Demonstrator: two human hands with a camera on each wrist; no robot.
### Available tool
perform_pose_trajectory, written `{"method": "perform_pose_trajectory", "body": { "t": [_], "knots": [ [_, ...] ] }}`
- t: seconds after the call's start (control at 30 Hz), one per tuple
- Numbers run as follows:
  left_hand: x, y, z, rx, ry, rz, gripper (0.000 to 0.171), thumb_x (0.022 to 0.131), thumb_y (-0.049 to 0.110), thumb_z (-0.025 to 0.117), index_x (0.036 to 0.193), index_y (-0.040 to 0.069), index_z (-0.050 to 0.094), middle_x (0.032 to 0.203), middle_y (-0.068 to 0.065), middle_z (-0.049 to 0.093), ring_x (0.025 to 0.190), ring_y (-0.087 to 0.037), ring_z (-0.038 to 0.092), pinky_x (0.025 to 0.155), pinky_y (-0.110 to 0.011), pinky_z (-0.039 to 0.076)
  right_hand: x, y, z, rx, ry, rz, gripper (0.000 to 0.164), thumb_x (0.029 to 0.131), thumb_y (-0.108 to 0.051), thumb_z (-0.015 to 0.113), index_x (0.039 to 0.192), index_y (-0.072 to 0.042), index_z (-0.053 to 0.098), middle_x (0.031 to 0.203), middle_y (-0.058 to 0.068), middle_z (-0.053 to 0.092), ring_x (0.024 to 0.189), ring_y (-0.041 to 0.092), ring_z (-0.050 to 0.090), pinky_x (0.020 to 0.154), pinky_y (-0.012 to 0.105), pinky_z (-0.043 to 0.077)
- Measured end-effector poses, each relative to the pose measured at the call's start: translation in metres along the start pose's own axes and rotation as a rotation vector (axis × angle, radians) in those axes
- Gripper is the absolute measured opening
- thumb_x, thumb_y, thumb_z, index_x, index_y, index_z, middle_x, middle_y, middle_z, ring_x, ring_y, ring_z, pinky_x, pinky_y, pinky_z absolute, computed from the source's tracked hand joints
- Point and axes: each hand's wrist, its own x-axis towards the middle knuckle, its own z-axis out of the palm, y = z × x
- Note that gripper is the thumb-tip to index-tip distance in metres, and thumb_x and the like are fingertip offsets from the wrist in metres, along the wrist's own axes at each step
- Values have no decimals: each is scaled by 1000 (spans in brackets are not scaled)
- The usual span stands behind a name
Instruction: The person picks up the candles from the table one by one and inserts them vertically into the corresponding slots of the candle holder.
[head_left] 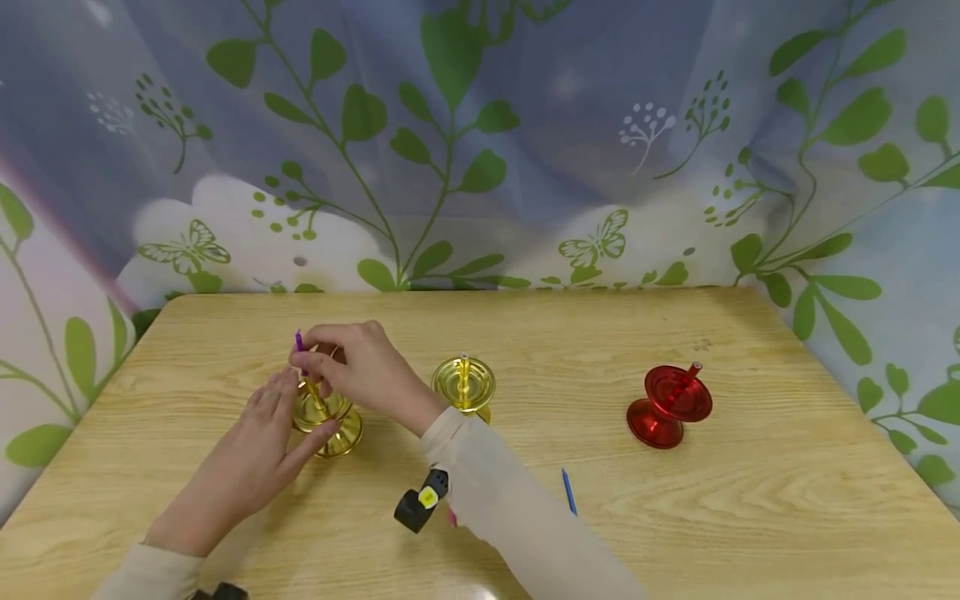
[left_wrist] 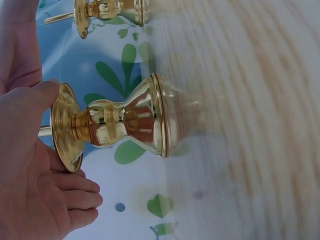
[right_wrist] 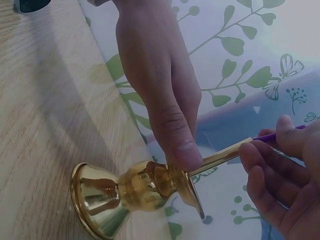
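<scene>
My left hand (head_left: 243, 450) steadies a shiny gold candle holder (head_left: 341, 439) at the left of the table. In the left wrist view its thumb (left_wrist: 42, 92) lies on the rim of the dish (left_wrist: 67, 127), with the fingers around the far side. The right hand (head_left: 367, 371) pinches a thin purple candle (head_left: 301, 350) over the holder. The right wrist view shows the candle's lower end at the mouth of the slim gold tube (right_wrist: 220, 157) rising from the dish. How deep it sits cannot be seen.
A second gold candle holder (head_left: 463, 387) stands just right of the right hand. Farther right is a red candle holder (head_left: 658, 423). A blue candle (head_left: 569, 492) lies near the right sleeve, which partly covers a small pink thing (head_left: 452, 518). A patterned cloth hangs behind the table.
</scene>
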Motion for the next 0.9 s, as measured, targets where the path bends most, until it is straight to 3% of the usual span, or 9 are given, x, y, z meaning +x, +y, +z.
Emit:
{"method": "perform_pose_trajectory", "body": {
  "t": [0.17, 0.47, 0.73, 0.9],
  "knots": [
    [0, 0, 0, -8, -17, -9, 86, 100, 47, 48, 147, -16, 13, 147, -41, 22, 134, -55, 24, 107, -65, 25, 2, 0, -1, -73, 7, -50, 14, 97, -14, 59, 89, -6, 68, 70, -2, 64, 54, -1, 52, 54, 10, 45],
    [0, 1, 0, -12, -9, -5, 85, 100, 46, 47, 148, -15, 11, 149, -39, 20, 136, -54, 22, 110, -62, 21, 11, -1, -4, -310, 30, -243, 15, 92, -16, 66, 84, -5, 72, 78, 0, 71, 63, 6, 58, 60, 7, 41],
    [2, 3, 0, -8, 2, 3, 84, 100, 45, 48, 147, -16, 13, 148, -39, 21, 135, -55, 23, 110, -63, 22, 7, 2, -2, -299, 95, -264, 12, 91, -12, 68, 83, -5, 73, 79, 1, 72, 63, 6, 57, 59, 5, 40],
    [0, 2, 0, -16, 6, 2, 84, 100, 45, 48, 147, -16, 15, 148, -40, 21, 135, -55, 22, 110, -63, 22, 6, 2, 1, -313, 105, -267, 9, 91, -6, 66, 87, -4, 74, 85, 2, 73, 71, 8, 64, 66, 5, 44]
  ]
}}
